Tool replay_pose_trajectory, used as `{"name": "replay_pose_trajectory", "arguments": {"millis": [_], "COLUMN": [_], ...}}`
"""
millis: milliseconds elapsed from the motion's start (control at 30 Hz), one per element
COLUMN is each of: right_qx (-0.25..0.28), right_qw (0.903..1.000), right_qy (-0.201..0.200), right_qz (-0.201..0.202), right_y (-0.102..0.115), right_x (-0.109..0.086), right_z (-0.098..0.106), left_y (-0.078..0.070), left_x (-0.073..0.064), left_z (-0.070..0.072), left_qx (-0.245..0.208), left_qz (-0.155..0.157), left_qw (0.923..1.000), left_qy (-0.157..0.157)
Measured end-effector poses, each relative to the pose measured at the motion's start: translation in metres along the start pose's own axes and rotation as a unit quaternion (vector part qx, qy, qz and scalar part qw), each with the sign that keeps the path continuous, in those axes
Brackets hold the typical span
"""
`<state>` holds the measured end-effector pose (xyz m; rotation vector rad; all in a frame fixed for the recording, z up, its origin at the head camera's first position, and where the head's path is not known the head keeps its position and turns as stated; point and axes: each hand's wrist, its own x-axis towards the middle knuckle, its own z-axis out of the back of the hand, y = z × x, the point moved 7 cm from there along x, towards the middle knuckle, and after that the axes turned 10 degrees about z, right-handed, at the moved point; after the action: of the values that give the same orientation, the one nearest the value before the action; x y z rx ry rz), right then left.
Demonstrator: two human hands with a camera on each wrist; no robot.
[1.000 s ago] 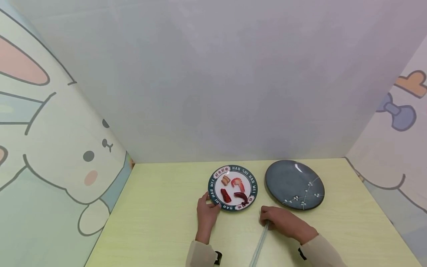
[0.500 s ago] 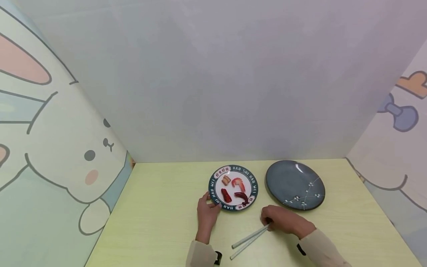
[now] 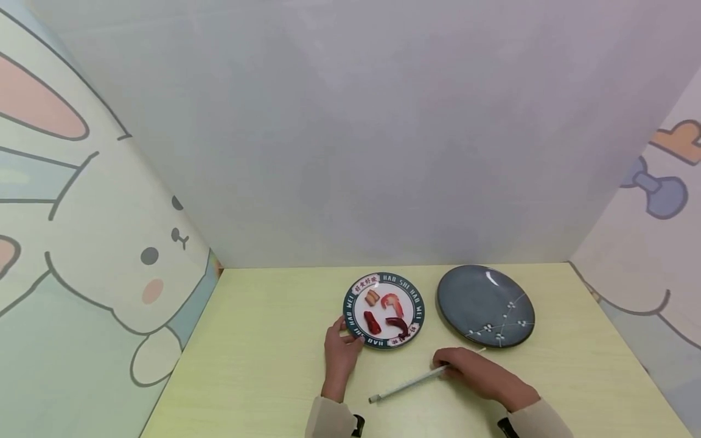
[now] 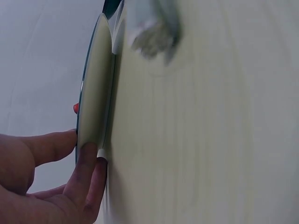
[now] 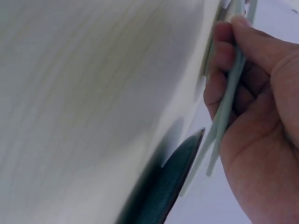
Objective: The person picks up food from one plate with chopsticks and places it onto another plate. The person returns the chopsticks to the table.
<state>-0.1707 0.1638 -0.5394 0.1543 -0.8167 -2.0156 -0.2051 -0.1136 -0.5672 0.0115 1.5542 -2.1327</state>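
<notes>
Fingers (image 5: 222, 56) of my right hand (image 3: 477, 373) grasping chopsticks (image 3: 408, 384) nearside of the patterned plate (image 3: 418, 301), my left hand (image 3: 342, 356) pinching its edge, dark plate (image 3: 476, 304) to its right.

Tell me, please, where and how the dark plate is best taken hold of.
I would pinch the dark plate by its rim, from the right, away from the chopsticks: the right wrist view shows that rim raised above the table, likely leaving room underneath.
</notes>
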Motion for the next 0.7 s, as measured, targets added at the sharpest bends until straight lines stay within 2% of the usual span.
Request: {"name": "replay_pose_trajectory", "arguments": {"millis": [100, 200, 267, 333, 433, 500, 600, 700], "right_qx": [0.020, 0.032, 0.020, -0.005, -0.028, -0.028, -0.009, 0.002], "right_qw": [0.9997, 0.9984, 0.9971, 0.9923, 0.9734, 0.9588, 0.9422, 0.9272], "right_qy": [-0.015, -0.032, -0.064, -0.122, -0.225, -0.278, -0.331, -0.374], "right_qz": [-0.001, -0.033, -0.037, -0.018, 0.032, 0.049, 0.048, 0.019], "right_y": [0.001, 0.000, 0.002, 0.009, 0.024, 0.032, 0.037, 0.034], "right_x": [-0.002, -0.004, -0.003, -0.003, -0.002, -0.002, -0.002, -0.005], "right_z": [0.001, 0.001, 0.003, 0.010, 0.022, 0.030, 0.038, 0.042], "left_y": [0.001, 0.002, 0.002, 0.002, 0.002, 0.002, 0.001, 0.002], "left_x": [0.000, -0.001, 0.000, 0.000, 0.001, 0.002, 0.001, 0.001], "left_z": [0.000, -0.001, -0.001, -0.001, -0.001, -0.001, -0.001, -0.001], "left_qx": [0.001, 0.003, 0.002, 0.000, 0.000, 0.000, -0.001, 0.000], "left_qz": [0.001, 0.007, 0.010, 0.011, 0.009, 0.007, 0.006, 0.008], "left_qw": [1.0000, 1.0000, 0.9999, 0.9999, 1.0000, 1.0000, 1.0000, 1.0000], "left_qy": [0.001, 0.002, 0.002, 0.003, 0.005, 0.006, 0.005, 0.004]}}
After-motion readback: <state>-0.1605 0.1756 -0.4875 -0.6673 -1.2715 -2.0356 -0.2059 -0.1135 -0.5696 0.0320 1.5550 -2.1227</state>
